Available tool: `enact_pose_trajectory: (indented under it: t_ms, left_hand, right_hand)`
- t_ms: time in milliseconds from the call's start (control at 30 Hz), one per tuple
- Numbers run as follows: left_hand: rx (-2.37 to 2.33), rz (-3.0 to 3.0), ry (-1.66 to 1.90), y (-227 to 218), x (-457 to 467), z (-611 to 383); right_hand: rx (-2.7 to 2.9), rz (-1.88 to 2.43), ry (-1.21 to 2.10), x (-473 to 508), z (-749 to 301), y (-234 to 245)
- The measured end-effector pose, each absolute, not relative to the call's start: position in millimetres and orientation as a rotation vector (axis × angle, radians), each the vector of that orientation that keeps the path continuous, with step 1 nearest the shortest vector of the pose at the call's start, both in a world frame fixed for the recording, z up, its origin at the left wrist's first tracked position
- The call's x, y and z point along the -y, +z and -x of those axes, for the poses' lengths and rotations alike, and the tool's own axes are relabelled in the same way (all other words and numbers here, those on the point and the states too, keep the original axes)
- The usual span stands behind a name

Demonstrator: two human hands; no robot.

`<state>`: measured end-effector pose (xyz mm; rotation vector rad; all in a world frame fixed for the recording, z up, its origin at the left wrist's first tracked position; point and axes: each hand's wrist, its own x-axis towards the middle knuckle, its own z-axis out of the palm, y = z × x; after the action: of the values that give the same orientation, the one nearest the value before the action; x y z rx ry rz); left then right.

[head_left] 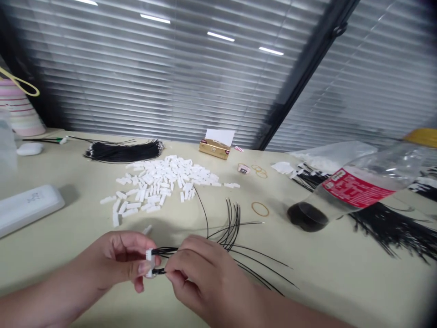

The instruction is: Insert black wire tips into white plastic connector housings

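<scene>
My left hand (126, 262) pinches a white plastic connector housing (149, 263) between thumb and fingers, held upright above the table. Several black wires (164, 251) run into its right side, in an upper bunch and a lower one. Close to the housing, my right hand (201, 269) is closed, its thumb and forefinger pinching a black wire (160, 271) at the lower bunch. The wires' free ends (235, 223) fan out beyond my right hand over the table. Whether the pinched wire is fully seated in the housing cannot be made out.
Behind my hands lies a pile of white connector housings (170, 175). A black wire bundle (123, 151) and a gold box (214, 149) are farther back. At right are a cola bottle (362, 187), more black wires (392, 228) and a rubber band (260, 209). A white case (30, 207) lies left.
</scene>
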<state>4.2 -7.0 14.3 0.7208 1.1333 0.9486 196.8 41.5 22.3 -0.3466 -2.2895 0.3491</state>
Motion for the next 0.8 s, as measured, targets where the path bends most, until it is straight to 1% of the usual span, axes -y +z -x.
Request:
enact_pose_trajectory:
  t_ms: [233, 400, 633, 800]
  left_hand:
    - [-1.045, -0.803, 0.900, 17.8, 6.1, -4.2]
    - [-1.045, -0.767, 0.943, 15.9, 5.0, -3.9]
    - [-1.074, -0.781, 0.934, 17.3, 6.5, -3.7]
    - [-1.142, -0.782, 0.944, 21.9, 8.3, -7.2]
  right_hand:
    - [2.293, 0.374, 0.408, -37.4, -196.0, 22.0]
    - [2.356, 0.400, 0.442, -37.0, -200.3, 26.7]
    - [2.407, 0.443, 0.407, -38.1, -200.3, 24.1]
    - [2.457, 0.450, 0.286, -38.5, -199.1, 25.2]
